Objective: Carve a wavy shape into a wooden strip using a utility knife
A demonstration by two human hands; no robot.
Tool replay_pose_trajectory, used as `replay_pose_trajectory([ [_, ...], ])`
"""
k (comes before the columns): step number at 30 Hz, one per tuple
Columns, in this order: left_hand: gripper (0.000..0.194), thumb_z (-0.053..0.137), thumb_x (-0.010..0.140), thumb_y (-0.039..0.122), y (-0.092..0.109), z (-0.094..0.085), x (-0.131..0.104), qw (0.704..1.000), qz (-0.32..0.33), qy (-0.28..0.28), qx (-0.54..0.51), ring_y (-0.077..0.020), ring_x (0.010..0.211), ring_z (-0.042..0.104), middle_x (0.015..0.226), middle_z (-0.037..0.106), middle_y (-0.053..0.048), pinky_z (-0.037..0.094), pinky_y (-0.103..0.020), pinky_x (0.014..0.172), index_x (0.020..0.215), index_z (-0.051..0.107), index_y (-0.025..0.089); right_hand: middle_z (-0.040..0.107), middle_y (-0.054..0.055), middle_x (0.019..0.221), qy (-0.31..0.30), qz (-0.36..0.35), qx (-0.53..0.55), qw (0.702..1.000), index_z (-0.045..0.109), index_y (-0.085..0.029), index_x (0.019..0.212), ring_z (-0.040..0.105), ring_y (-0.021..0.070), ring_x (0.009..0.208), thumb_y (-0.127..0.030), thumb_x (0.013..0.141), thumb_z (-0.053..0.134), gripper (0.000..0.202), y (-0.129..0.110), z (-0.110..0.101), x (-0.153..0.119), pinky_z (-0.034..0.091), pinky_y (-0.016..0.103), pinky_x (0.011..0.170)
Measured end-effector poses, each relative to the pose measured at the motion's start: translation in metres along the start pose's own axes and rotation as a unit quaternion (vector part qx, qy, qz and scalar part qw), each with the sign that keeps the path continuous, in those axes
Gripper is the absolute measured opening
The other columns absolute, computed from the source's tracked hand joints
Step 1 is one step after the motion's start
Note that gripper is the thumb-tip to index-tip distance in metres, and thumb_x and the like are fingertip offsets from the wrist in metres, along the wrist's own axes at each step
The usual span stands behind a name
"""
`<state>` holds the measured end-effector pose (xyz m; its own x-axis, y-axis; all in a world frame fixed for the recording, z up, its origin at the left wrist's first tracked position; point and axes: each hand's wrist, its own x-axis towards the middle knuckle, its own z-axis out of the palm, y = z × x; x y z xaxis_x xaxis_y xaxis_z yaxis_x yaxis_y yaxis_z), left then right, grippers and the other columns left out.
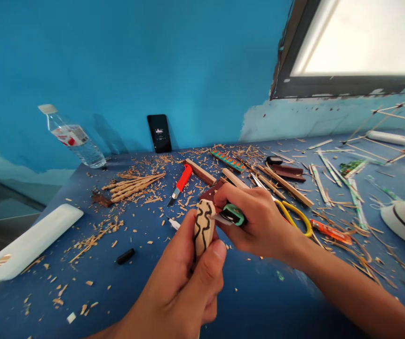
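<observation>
A small pale piece of wood (204, 226) with wavy black lines drawn on it stands upright in my left hand (184, 282), whose fingers wrap round it. My right hand (258, 216) is closed on a green and black utility knife (233, 214). Its blade points left and meets the right edge of the wood near the top. Behind my hands lie a red-handled cutter (183, 182), a white marker (174, 223) partly hidden by my left hand, and yellow-handled scissors (299, 217).
Wood shavings litter the blue table (135, 296). At the left are a water bottle (77, 139), carved sticks (135, 187), a black cap (125, 256) and a white power strip (35, 242). A phone (159, 133) leans on the wall. At right: an orange cutter (331, 232) and a stick frame (375, 148).
</observation>
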<state>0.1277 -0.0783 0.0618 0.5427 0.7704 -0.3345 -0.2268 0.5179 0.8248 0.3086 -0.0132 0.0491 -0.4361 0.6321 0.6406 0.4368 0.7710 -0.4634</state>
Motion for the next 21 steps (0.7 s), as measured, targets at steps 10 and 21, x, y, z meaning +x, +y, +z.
replay_pose_trajectory([
  [10, 0.032, 0.053, 0.100, 0.058, 0.004, 0.004, -0.002, 0.999, -0.017, 0.010, 0.032, -0.0088, 0.055, 0.016, 0.066, 0.027, 0.008, 0.016, -0.019, 0.046, 0.097, 0.038, 0.029, 0.055, -0.005, 0.068, -0.030, -0.028, -0.069, 0.997, 0.046, -0.023, 0.086, 0.037, 0.0100, 0.055, -0.012, 0.073, 0.050, 0.018, 0.008, -0.003, -0.001, 0.032, 0.024, 0.053],
  [21, 0.034, 0.051, 0.099, 0.061, 0.002, 0.000, 0.002, 0.992, 0.015, 0.041, 0.117, -0.0081, 0.052, 0.023, 0.065, 0.031, 0.009, 0.024, -0.016, 0.044, 0.100, 0.041, 0.029, 0.056, -0.005, 0.070, -0.011, 0.024, -0.031, 0.999, 0.046, -0.023, 0.086, 0.042, 0.0110, 0.059, -0.011, 0.074, 0.055, 0.020, 0.003, 0.008, -0.005, 0.033, 0.025, 0.055],
])
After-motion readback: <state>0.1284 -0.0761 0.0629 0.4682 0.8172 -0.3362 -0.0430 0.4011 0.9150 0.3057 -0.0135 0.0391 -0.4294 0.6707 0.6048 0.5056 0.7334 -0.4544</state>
